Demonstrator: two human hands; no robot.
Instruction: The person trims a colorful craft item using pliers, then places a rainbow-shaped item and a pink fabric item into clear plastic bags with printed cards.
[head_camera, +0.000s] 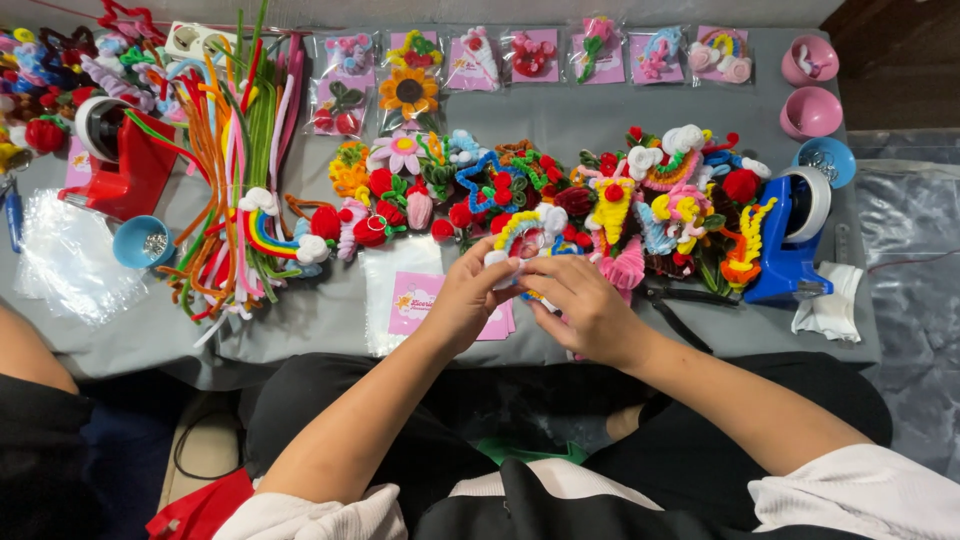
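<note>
**Head view: small pipe-cleaner craft being held over a crowded grey table**

Head camera footage is showing a grey cloth-covered table (600, 130) being occupied from edge to edge. Across its middle, a wide heap of fuzzy pipe-cleaner flowers, stars and fruits (560, 200) is being spread. At the left, a long bundle of loose orange, green and pink pipe cleaners (235, 150) is being laid lengthwise, with a red tape dispenser (125, 160) beside it. A blue tape dispenser (790, 240) is being kept at the right end. Along the far edge, a row of clear bags backed with pink cards (560, 55) is being displayed. Near the front edge, a stack of pink printed cards on clear bags (415, 295) is lying just left of the hands.

Above that front edge, a small white and multicoloured pipe-cleaner piece (522, 272) is being gripped between the closed fingers of the left hand (465, 300) and the right hand (585, 310), both pinching it together.
</note>
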